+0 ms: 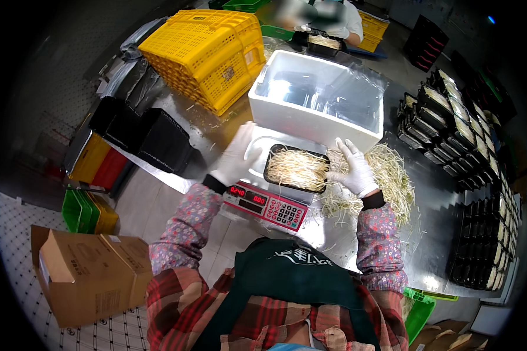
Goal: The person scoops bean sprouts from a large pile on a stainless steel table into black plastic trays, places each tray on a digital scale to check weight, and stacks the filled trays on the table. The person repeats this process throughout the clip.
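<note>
A black plastic tray (270, 179) heaped with bean sprouts (296, 167) rests on the pan of a digital scale (263, 206), whose red digits are lit. Just left of the tray hovers my left hand (238, 154) in a white glove, fingers spread, holding nothing. My right hand (355, 170), also gloved, is at the tray's right edge with its thumb close to the rim; whether it touches I cannot tell. Beneath and beyond that hand spreads a loose pile of sprouts (391, 184) on the steel table (426, 245).
Behind the scale stands a white foam box (307, 116). A yellow crate (206, 57) sits back left, near black empty trays (164, 140). Filled trays (448, 127) are stacked along the right. Across the table another person (351, 26) stands by a sprout tray (324, 44). Cardboard boxes (92, 272) lie left.
</note>
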The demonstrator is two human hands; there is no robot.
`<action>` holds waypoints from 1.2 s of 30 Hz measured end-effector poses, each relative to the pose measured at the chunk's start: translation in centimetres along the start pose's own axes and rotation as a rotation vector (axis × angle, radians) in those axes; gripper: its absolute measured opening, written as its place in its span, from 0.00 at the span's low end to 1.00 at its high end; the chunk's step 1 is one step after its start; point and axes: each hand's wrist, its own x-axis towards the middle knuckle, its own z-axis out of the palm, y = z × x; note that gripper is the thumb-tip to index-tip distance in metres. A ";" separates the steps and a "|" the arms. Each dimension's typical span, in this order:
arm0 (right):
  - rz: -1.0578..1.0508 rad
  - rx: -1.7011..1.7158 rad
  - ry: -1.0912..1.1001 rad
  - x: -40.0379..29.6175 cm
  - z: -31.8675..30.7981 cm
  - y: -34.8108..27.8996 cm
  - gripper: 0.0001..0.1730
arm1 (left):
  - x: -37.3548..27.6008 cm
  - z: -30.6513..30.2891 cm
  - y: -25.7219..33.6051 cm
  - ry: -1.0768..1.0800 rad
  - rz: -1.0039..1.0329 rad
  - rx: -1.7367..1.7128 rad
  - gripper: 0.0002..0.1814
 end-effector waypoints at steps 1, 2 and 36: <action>-0.020 -0.052 -0.020 0.2 0.7 -0.9 0.60 | 0.6 1.6 0.8 -0.019 0.084 0.027 0.37; 0.006 -0.082 -0.209 0.8 1.6 -1.1 0.72 | 1.2 3.2 2.6 -0.124 0.135 0.149 0.37; 0.025 0.268 0.063 1.3 3.4 -1.8 0.26 | -6.3 4.9 0.3 -0.129 -0.154 -0.167 0.71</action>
